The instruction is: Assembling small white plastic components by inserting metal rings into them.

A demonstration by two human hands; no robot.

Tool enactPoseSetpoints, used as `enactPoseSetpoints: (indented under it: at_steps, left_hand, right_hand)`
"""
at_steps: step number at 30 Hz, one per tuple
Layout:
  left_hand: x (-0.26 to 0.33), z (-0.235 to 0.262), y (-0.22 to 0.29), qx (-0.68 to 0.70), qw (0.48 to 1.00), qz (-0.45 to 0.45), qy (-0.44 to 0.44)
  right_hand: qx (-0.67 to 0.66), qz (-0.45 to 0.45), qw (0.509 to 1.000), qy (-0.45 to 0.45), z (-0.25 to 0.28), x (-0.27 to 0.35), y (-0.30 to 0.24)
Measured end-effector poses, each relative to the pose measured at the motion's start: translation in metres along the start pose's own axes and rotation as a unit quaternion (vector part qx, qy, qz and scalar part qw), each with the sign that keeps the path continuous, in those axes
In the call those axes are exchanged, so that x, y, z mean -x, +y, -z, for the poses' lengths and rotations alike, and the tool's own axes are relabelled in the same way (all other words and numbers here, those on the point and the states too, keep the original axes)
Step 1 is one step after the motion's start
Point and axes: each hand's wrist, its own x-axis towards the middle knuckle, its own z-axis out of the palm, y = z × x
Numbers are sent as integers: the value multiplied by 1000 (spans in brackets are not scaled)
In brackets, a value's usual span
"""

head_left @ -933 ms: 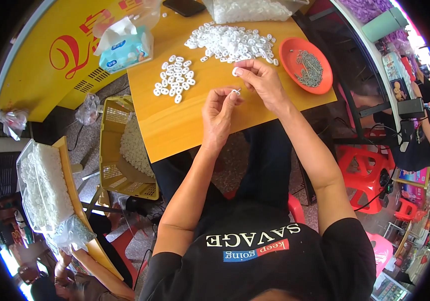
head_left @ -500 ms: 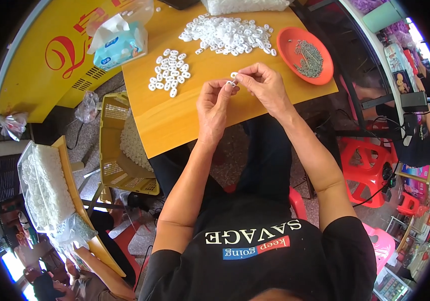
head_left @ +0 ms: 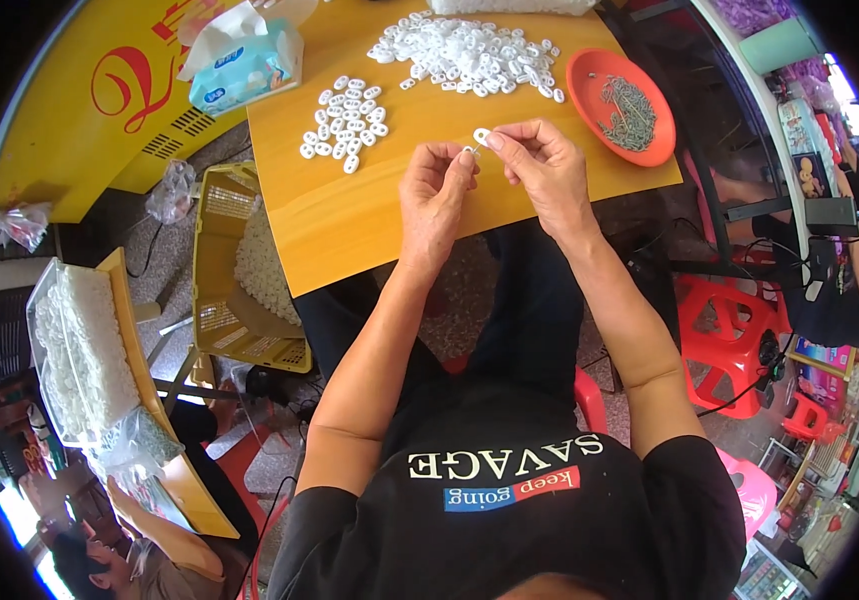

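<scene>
Above the front part of the wooden table (head_left: 349,225), my two hands meet fingertip to fingertip. My right hand (head_left: 552,180) pinches a small white oval plastic piece (head_left: 480,134) between thumb and forefinger. My left hand (head_left: 433,205) is closed in a pinch on a small thin metal piece (head_left: 471,150), its end mostly hidden by the fingers. To the left lies a loose group of white oval two-hole pieces (head_left: 344,120). A larger heap of the same pieces (head_left: 469,52) sits farther back. At the right, an orange-red bowl (head_left: 589,75) holds many thin grey metal pieces (head_left: 629,112).
A blue tissue pack (head_left: 246,70) stands at the table's far left. Beside the table is a yellow crate (head_left: 224,200) containing white pieces. Another person's arm (head_left: 164,530) shows at lower left, near a clear box (head_left: 84,350) of white pieces. Red stools (head_left: 724,345) stand right.
Both hands have shifted slightly, and the right fingertips have drawn a little away from the left. The table view has moved slightly up.
</scene>
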Motion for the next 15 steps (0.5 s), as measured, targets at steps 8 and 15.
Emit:
enactPoseSetpoints:
  at_steps: [8, 15]
  left_hand:
    - [1, 0, 2, -1, 1000, 7, -3]
    - [1, 1, 1, 1, 1000, 3, 2]
  right_hand:
    - [73, 61, 995, 14, -5, 3, 0]
    - [65, 48, 997, 5, -7, 7, -1]
